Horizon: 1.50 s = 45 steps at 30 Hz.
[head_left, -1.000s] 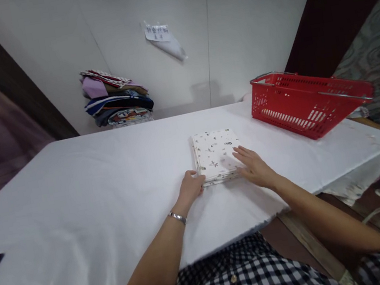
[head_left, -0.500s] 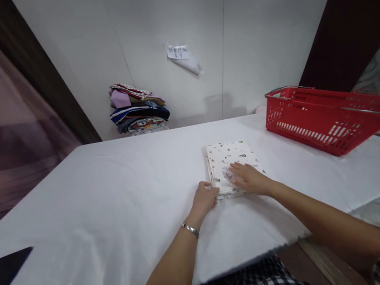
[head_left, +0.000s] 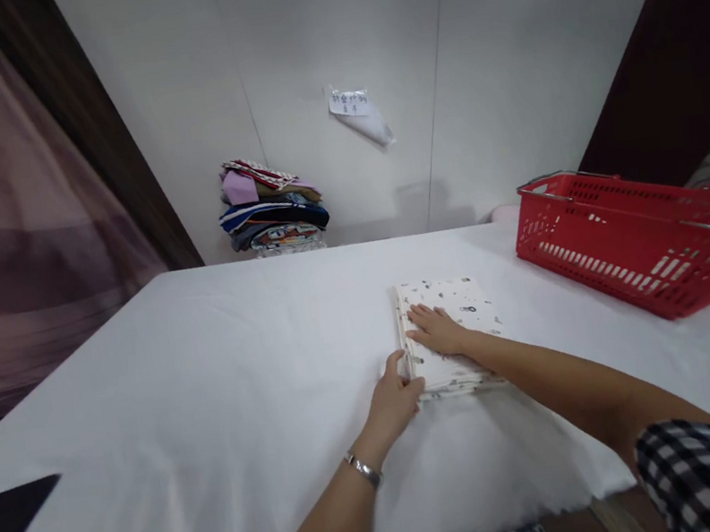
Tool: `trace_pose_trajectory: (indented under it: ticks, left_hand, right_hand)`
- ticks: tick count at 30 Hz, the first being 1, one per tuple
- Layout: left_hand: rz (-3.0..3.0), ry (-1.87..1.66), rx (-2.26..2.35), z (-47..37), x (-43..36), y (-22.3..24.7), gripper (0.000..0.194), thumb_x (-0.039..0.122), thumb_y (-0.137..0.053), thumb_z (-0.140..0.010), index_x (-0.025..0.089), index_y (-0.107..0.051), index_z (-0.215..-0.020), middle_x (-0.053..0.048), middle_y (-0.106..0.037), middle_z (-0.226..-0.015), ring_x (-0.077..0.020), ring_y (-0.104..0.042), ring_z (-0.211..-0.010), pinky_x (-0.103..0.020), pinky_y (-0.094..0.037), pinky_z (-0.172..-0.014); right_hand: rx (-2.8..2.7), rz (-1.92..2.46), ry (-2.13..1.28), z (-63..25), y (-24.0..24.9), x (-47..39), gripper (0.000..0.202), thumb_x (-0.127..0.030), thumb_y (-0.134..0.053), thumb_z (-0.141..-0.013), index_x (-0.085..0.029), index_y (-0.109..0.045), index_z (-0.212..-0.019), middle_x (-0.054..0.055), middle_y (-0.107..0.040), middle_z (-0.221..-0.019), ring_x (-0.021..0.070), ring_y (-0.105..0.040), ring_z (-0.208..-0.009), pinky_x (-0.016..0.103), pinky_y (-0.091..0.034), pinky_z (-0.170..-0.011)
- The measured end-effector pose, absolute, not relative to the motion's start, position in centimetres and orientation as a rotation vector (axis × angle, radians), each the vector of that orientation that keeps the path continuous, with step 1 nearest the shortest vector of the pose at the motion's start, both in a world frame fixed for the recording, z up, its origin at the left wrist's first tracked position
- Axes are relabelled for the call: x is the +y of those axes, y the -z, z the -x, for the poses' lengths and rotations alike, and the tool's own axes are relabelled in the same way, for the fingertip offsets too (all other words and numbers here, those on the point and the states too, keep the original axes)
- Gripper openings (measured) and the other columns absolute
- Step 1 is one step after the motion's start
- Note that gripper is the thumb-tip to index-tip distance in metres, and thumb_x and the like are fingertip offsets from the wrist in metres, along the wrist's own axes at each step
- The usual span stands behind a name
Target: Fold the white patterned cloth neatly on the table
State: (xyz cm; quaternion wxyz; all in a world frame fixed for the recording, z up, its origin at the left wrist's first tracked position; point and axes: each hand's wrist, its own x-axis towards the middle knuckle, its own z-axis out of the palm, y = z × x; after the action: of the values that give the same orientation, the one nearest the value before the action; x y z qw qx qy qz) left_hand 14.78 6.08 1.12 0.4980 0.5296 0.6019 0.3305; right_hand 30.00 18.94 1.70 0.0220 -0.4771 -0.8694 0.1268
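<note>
A folded white cloth (head_left: 463,361) with small scattered prints lies in a neat rectangle on the white-covered table (head_left: 242,367). Flat on its top, toward the left side, rests my right hand (head_left: 437,329), palm down with fingers spread. My left hand (head_left: 395,400) is at the cloth's near left corner, its thumb and forefinger apart and touching the edges there. A silver bracelet (head_left: 364,470) circles my left wrist. My right forearm covers part of the cloth's right side.
A red plastic basket (head_left: 597,248) with metal handles stands at the table's right. Folded fabrics (head_left: 273,207) are stacked by the back wall, where a paper sign (head_left: 350,103) hangs. A dark flat object (head_left: 13,523) lies at left, near a purplish curtain (head_left: 41,264).
My right hand has slid left across the cloth toward its left edge. My left hand stays at the near corner, its thumb and forefinger wider apart. The view has shifted slightly.
</note>
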Motion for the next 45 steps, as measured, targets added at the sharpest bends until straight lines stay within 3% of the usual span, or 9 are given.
trace_pose_trajectory:
  ticks: [2,9,15,23,31,34,38,41,45]
  left_hand:
    - [-1.362,-0.782,1.420,-14.5,5.9,-1.4,0.063,0.029,-0.049,-0.079,0.026,-0.033,-0.140,0.007,-0.055,-0.059,-0.0099,-0.051,-0.047,-0.021,-0.039,-0.050]
    - [-1.536,-0.733,1.438,-14.0,5.8,-1.6,0.048,0.035,-0.044,-0.082,0.025,-0.055,-0.127,0.003,-0.058,-0.064,-0.0127,-0.050,-0.057,-0.023,-0.040,-0.061]
    - [-1.553,-0.691,1.460,-14.0,5.7,-2.1,0.049,0.036,-0.045,-0.081,0.023,-0.057,-0.126,0.002,-0.061,-0.069,-0.0138,-0.052,-0.063,-0.023,-0.040,-0.063]
    - [-1.519,-0.657,1.458,-13.8,5.8,-2.1,0.050,0.040,-0.046,-0.080,0.023,-0.058,-0.125,0.000,-0.065,-0.077,-0.0155,-0.053,-0.064,-0.026,-0.041,-0.065]
    - [-1.492,-0.704,1.436,-13.7,6.0,-1.7,0.049,0.039,-0.049,-0.079,0.022,-0.060,-0.123,0.001,-0.061,-0.069,-0.0141,-0.051,-0.061,-0.024,-0.040,-0.063]
    - [-1.493,-0.705,1.430,-13.6,6.0,-1.7,0.048,0.039,-0.048,-0.079,0.023,-0.060,-0.123,0.002,-0.059,-0.066,-0.0135,-0.050,-0.060,-0.024,-0.040,-0.063]
    - [-1.445,-0.710,1.420,-13.6,6.0,-1.6,0.047,0.036,-0.048,-0.079,0.023,-0.060,-0.122,0.002,-0.058,-0.066,-0.0121,-0.049,-0.058,-0.024,-0.040,-0.060]
    - [-1.372,-0.724,1.377,-13.6,6.0,-1.4,0.048,0.035,-0.049,-0.079,0.023,-0.058,-0.124,0.002,-0.057,-0.066,-0.0110,-0.049,-0.056,-0.023,-0.040,-0.057]
    - [-1.303,-0.720,1.348,-13.7,6.3,-1.0,0.052,0.034,-0.050,-0.078,0.019,-0.055,-0.127,0.004,-0.050,-0.057,-0.0108,-0.047,-0.052,-0.022,-0.039,-0.052]
  right_hand:
    - [-2.684,1.456,-0.413,-29.8,-2.4,19.7,0.066,-0.055,-0.025,-0.091,-0.016,-0.028,-0.144,0.012,-0.017,-0.152,0.0267,-0.011,-0.140,0.049,-0.013,-0.110]
    - [-2.703,1.411,-0.327,-28.1,-1.2,21.9,0.069,-0.056,-0.018,-0.092,-0.013,-0.023,-0.146,0.010,-0.012,-0.153,0.0240,-0.006,-0.141,0.046,-0.006,-0.112]
    - [-2.706,1.390,-0.453,-29.2,-1.9,23.5,0.072,-0.061,-0.017,-0.090,-0.016,-0.025,-0.146,0.011,-0.016,-0.153,0.0243,-0.010,-0.141,0.046,-0.012,-0.111]
    - [-2.683,1.503,-0.222,-32.2,-0.6,25.9,0.067,-0.057,-0.018,-0.092,-0.018,-0.026,-0.145,0.009,-0.014,-0.153,0.0258,-0.009,-0.141,0.049,-0.008,-0.111]
    - [-2.642,1.501,-0.292,-33.5,-1.2,25.9,0.061,-0.056,-0.029,-0.090,-0.024,-0.034,-0.141,0.008,-0.019,-0.152,0.0254,-0.013,-0.140,0.050,-0.012,-0.110]
    - [-2.461,1.625,-0.227,-37.2,-1.1,25.1,0.058,-0.048,-0.041,-0.087,-0.019,-0.042,-0.137,0.012,-0.028,-0.149,0.0272,-0.018,-0.139,0.049,-0.019,-0.110]
    - [-2.022,1.787,-0.347,-42.7,0.7,22.5,0.059,-0.047,-0.050,-0.082,-0.015,-0.047,-0.132,0.015,-0.045,-0.139,0.0290,-0.039,-0.129,0.047,-0.033,-0.104]
    - [-1.721,1.762,-0.582,-44.9,1.7,19.7,0.063,-0.050,-0.053,-0.079,-0.019,-0.046,-0.133,0.014,-0.058,-0.124,0.0292,-0.058,-0.110,0.048,-0.045,-0.092]
    - [-1.470,1.664,-0.848,-45.1,1.4,17.0,0.075,-0.047,-0.062,-0.074,-0.017,-0.038,-0.139,0.017,-0.059,-0.122,0.0292,-0.064,-0.098,0.044,-0.052,-0.081]
